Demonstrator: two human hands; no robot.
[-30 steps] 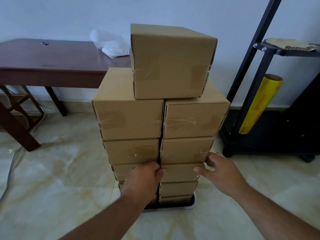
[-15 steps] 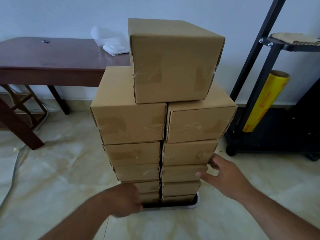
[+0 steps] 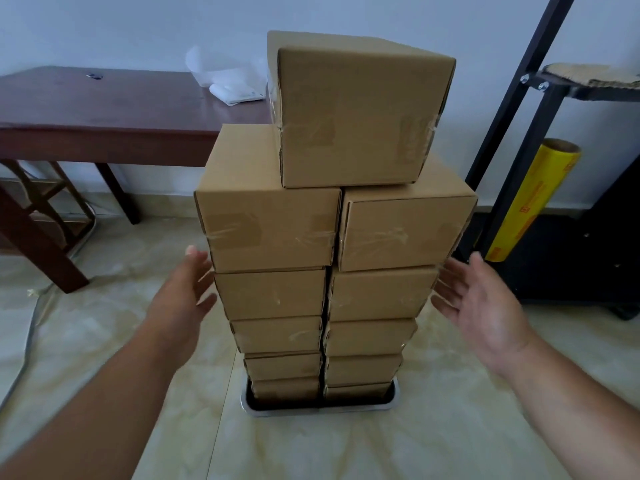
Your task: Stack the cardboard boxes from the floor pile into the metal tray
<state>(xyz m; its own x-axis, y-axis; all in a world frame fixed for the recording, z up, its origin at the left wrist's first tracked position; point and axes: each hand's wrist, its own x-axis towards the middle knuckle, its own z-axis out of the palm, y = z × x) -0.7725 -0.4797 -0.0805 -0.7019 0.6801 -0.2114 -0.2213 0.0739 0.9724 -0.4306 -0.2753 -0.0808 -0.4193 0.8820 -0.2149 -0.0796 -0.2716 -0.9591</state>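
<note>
**Open hands flank a tall stack of boxes in the tray**

Standing in two side-by-side columns, the cardboard boxes [image 3: 332, 258] rise from the metal tray [image 3: 320, 408], which sits on the pale tiled floor [image 3: 311, 452]. Each column shows five boxes one on another, and a single top box [image 3: 360, 109] lies across the seam between the two uppermost ones, turned slightly askew so that its left corner juts toward the camera. Clear tape marks show on several front faces.

The left hand [image 3: 183, 303] reaches in from the lower left with fingers straight and spread, the palm turned toward the left column; its fingertips are just beside the edge of the upper boxes, and whether they touch the cardboard cannot be told. The right hand [image 3: 485, 306] mirrors it on the other side, palm facing the right column, fingers spread and relaxed, close to the boxes but with a narrow gap visible. Neither hand holds anything.

Behind the stack on the left stands a dark wooden table [image 3: 104, 112] with a white packet [image 3: 237, 93] on its top. On the right is a black metal rack [image 3: 540, 109], and a yellow roll of film [image 3: 530, 202] leans against it.
</note>
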